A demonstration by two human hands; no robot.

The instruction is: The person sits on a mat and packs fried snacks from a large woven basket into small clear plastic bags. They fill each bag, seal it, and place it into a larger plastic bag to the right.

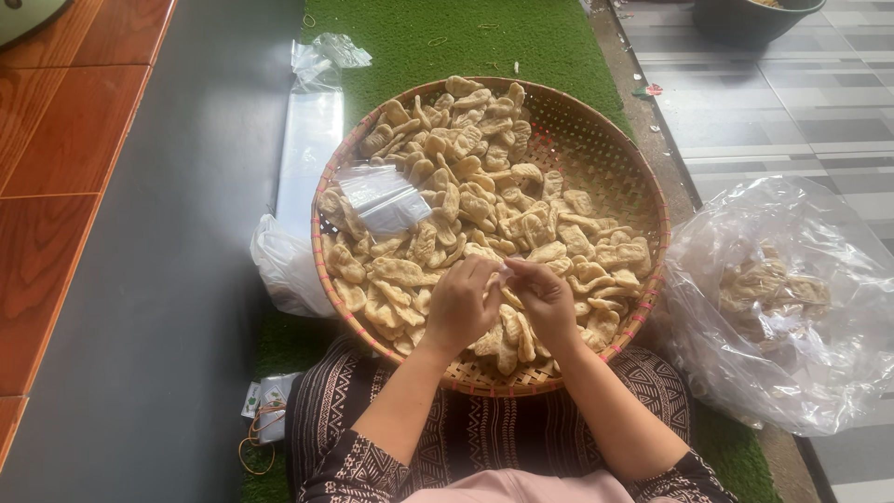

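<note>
left hand (461, 305): fingers pinching together on a small clear plastic bag (504, 272).
right hand (545, 296): fingers pinching the same bag, just above the crackers (484, 200).
risk: thin film possibly slipping into the woven bamboo tray (610, 149).

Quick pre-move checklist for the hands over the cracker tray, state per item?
1. Left hand and right hand meet over the woven bamboo tray: ok.
2. Something small and pale is pinched between the fingertips; what it is: cannot tell.
3. Tray sits steady across the lap and the green turf mat: ok.
4. Pale crackers within reach, heaped across most of the tray: ok.
5. Small clear plastic bag lies on the crackers at the tray's left side, free to pick up: ok.
6. Large clear bag right of the tray holds some crackers; whether its mouth is open: cannot tell.
</note>
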